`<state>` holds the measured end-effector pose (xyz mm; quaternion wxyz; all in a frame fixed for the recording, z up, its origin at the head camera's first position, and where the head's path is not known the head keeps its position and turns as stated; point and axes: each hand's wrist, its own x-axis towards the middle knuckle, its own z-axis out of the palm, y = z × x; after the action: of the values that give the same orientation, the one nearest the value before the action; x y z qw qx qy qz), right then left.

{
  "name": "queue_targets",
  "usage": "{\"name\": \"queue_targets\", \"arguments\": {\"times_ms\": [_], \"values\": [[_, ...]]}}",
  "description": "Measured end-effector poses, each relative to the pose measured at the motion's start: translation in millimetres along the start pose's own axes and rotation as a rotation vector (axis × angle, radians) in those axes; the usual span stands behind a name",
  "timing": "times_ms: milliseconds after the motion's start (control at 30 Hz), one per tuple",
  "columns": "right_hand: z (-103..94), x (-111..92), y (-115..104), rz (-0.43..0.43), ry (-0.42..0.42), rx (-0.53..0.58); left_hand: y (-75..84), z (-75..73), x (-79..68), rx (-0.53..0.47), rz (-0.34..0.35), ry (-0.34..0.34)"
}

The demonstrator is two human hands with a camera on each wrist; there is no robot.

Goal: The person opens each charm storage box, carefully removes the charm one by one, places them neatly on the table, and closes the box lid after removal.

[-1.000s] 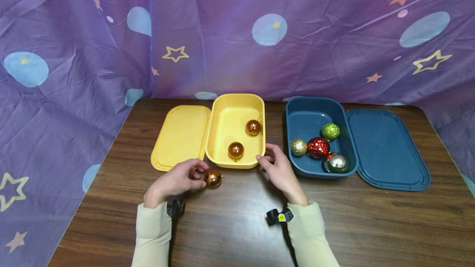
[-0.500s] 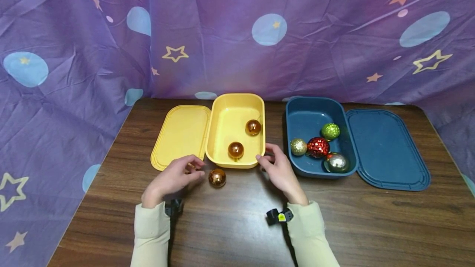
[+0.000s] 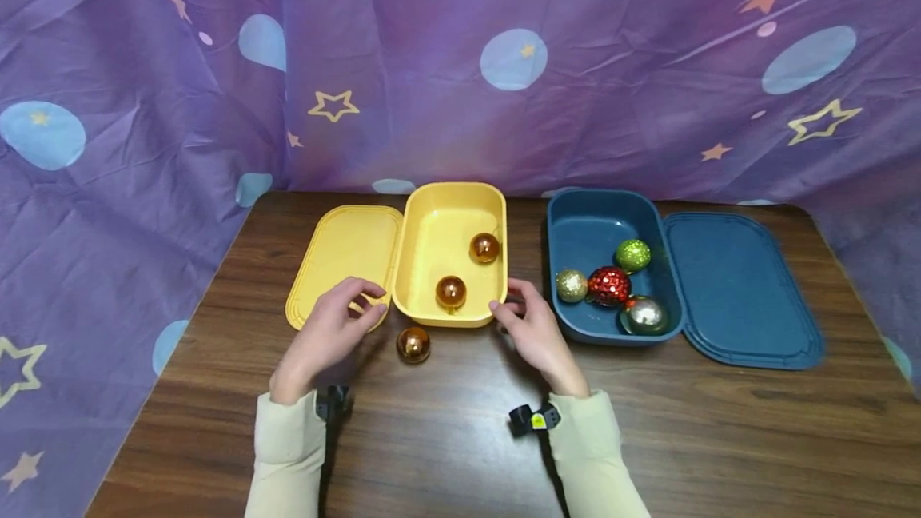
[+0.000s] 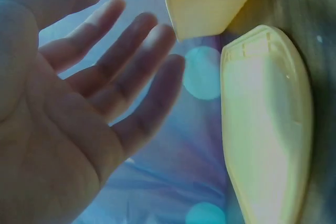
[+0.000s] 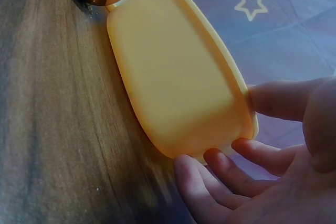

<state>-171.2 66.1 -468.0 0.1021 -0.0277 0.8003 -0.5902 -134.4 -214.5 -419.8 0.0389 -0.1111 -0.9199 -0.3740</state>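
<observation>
My left hand (image 3: 336,318) hovers over the near end of the yellow lid (image 3: 352,250), its fingers loosely bent around nothing. In the left wrist view the palm and spread fingers show beside the lid (image 4: 262,124). A shiny copper bauble (image 3: 413,344) rests on the table just in front of the yellow box (image 3: 449,321). My right hand (image 3: 534,334) holds that box at its near right corner, thumb at the rim and fingers along the outer wall, as the right wrist view shows on the box wall (image 5: 178,72). Inside lie two amber baubles, one nearer (image 3: 451,292) and one farther back (image 3: 485,247).
Right of the yellow box stands a blue box (image 3: 612,336) holding a green bauble (image 3: 632,255), a red bauble (image 3: 609,286), a gold bauble (image 3: 572,285) and a silver bauble (image 3: 643,315). A blue lid (image 3: 741,286) lies beside it. A purple starred cloth (image 3: 403,134) hangs behind the table.
My left hand has let go of the copper bauble on the table and moved left, then up over the yellow lid. My right hand stays at the box corner. The head view has shifted slightly.
</observation>
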Motion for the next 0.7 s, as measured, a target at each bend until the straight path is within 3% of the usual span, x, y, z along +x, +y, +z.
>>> {"name": "queue_targets", "arguments": {"times_ms": [200, 400, 500, 700], "values": [[0.9, 0.4, 0.0, -0.004, -0.002, 0.006, 20.0, -3.7, 19.4, 0.049, 0.142, 0.012], [0.5, 0.2, 0.0, -0.005, -0.004, 0.007, 41.0, 6.6, 42.3, 0.114, 0.251, -0.073], [0.2, 0.3, 0.0, -0.001, -0.004, 0.007, 45.9, 17.6, 52.6, 0.162, 0.255, -0.148], [-0.2, 0.5, 0.3, -0.002, -0.007, 0.0, 48.9, 39.8, 67.7, 0.26, 0.198, -0.304]]}}
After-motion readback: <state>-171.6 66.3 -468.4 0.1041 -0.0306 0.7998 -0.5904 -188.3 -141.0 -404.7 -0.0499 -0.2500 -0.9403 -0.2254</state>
